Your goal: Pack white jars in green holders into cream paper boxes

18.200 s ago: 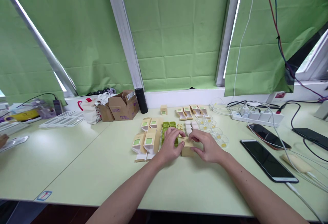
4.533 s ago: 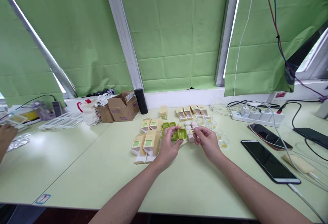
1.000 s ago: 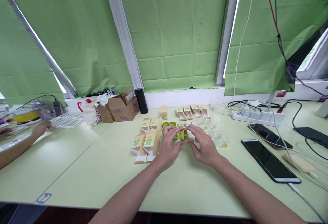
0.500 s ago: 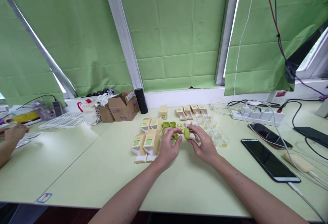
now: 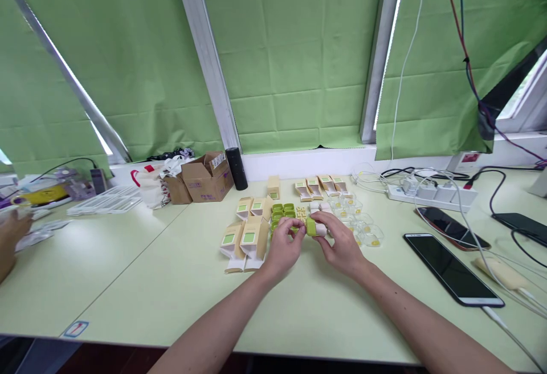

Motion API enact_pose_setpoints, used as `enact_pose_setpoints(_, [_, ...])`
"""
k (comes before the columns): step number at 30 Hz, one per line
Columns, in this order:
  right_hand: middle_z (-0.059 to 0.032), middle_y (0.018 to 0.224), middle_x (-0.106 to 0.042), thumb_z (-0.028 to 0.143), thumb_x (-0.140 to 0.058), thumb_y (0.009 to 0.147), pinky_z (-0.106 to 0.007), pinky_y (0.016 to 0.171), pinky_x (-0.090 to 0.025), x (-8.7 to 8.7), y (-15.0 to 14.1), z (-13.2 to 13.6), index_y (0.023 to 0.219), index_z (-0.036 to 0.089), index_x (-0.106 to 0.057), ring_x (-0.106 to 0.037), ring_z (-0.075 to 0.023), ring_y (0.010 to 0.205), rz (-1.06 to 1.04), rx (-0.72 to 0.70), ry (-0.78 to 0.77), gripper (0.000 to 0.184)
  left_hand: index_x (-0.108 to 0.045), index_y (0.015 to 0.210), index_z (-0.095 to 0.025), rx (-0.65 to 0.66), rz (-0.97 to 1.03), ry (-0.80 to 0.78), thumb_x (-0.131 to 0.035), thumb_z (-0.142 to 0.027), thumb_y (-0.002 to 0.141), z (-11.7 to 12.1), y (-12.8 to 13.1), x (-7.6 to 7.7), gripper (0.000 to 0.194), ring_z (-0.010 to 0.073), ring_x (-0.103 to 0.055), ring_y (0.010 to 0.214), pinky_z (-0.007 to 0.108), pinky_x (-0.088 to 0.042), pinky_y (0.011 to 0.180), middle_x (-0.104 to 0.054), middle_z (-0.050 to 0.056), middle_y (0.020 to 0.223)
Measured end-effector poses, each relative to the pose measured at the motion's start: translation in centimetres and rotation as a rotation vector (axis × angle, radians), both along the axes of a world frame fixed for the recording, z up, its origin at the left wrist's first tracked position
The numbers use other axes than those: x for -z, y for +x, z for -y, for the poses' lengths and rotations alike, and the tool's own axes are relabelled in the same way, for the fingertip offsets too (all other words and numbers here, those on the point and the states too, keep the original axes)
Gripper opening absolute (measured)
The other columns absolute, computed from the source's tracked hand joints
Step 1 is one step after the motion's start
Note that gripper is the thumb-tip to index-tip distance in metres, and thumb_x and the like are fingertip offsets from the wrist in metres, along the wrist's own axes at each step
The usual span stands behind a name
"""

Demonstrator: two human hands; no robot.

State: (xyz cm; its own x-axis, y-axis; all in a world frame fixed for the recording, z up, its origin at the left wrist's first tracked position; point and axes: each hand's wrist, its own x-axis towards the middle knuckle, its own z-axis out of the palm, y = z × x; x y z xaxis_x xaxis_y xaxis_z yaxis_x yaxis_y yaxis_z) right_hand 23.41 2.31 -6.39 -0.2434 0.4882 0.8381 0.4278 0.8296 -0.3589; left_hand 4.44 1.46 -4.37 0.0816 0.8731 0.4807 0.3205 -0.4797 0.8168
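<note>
My right hand (image 5: pixel 341 247) grips a small lime-green plastic piece (image 5: pixel 310 227) above the table. A white cylinder-like part shows just behind its fingers, and I cannot tell whether it is joined to the green piece. My left hand (image 5: pixel 284 247) has thumb and index finger pinched together at the green piece's left side; what they hold is too small to name. Just beyond the hands sit several green square cups (image 5: pixel 283 210) and small yellow pieces (image 5: pixel 301 211). Clear plastic containers (image 5: pixel 371 236) with yellow spots lie beyond my right hand.
Open cardboard packets (image 5: pixel 253 237) stand left of my hands, more packets (image 5: pixel 320 186) behind. A brown box (image 5: pixel 208 180) and black cylinder (image 5: pixel 236 169) are farther back. Phones (image 5: pixel 453 268) and a power strip (image 5: pixel 431 194) with cables lie right. Another person's hand (image 5: pixel 12 237) is far left.
My left fingers have closed to a pinch and come up to the green piece. The green piece has tilted and shifted slightly left. The other person's hand has moved left.
</note>
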Motion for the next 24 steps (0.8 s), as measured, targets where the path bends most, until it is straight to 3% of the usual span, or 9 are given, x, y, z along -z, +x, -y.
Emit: enact_pose_setpoints(24, [-0.0114, 0.128, -0.071, 0.012, -0.06, 0.094, -0.05, 0.1, -0.062, -0.32, -0.14, 0.01, 0.136, 0.026, -0.056, -0.069, -0.0299, 0.121, -0.018, -0.011, -0.041, 0.045, -0.071, 0.091, -0.019, -0.017, 0.018, 0.012, -0.065, -0.031, 0.096, -0.22, -0.05, 0.05, 0.014, 0.0207, -0.066, 0.094, 0.033, -0.054, 0.082, -0.067, 0.008, 0.099])
